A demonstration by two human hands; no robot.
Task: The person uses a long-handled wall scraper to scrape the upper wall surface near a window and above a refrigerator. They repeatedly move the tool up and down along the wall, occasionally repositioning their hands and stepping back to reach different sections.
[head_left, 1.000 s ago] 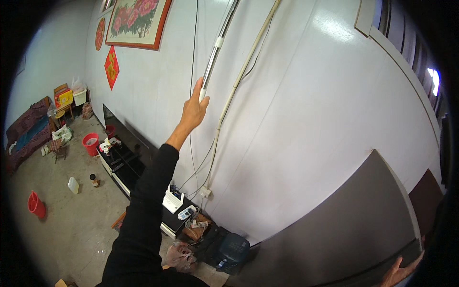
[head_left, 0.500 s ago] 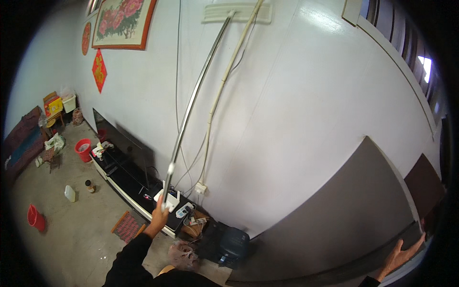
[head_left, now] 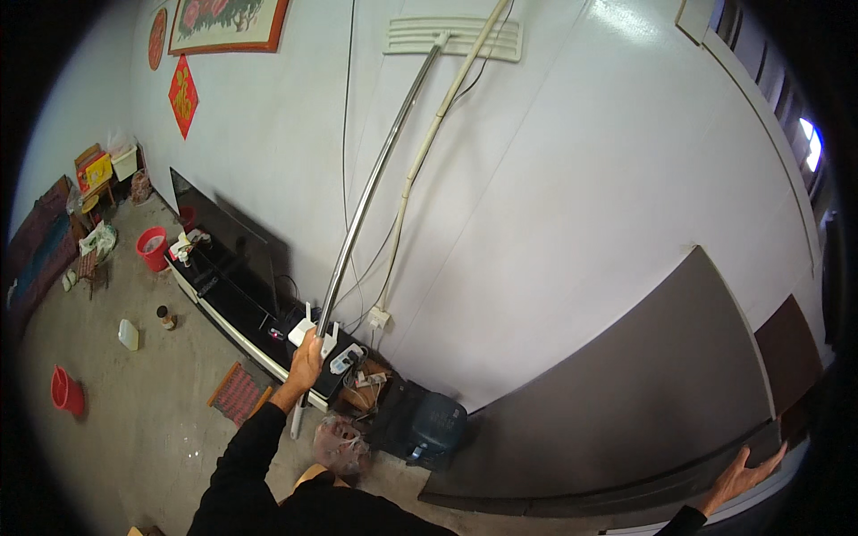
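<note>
My left hand [head_left: 307, 360] is wrapped round the shiny metal pole [head_left: 368, 189] of a flat mop. The pole slants up to a long, pale, ribbed mop head [head_left: 416, 34] high against the white wall. Its lower end shows below my fist. A beige cable conduit [head_left: 420, 152] runs up the wall close to the pole and crosses the mop head. At the lower right, my right hand [head_left: 740, 478] has its fingers stretched out and the thumb apart. It is beside the edge of a large grey-brown panel [head_left: 617, 384]; whether it touches the panel I cannot tell.
A low black-topped TV stand [head_left: 234, 308] lines the wall, bearing a television [head_left: 228, 250] and a white router [head_left: 308, 338]. A dark case [head_left: 436, 433], plastic bag [head_left: 341, 442], woven stool [head_left: 239, 395] and red buckets [head_left: 67, 390] [head_left: 153, 250] are on the floor.
The mop head has come lower on the wall. My left hand now grips higher on the pole, whose lower end shows beneath it. My right hand stays by the panel. The view has shifted.
</note>
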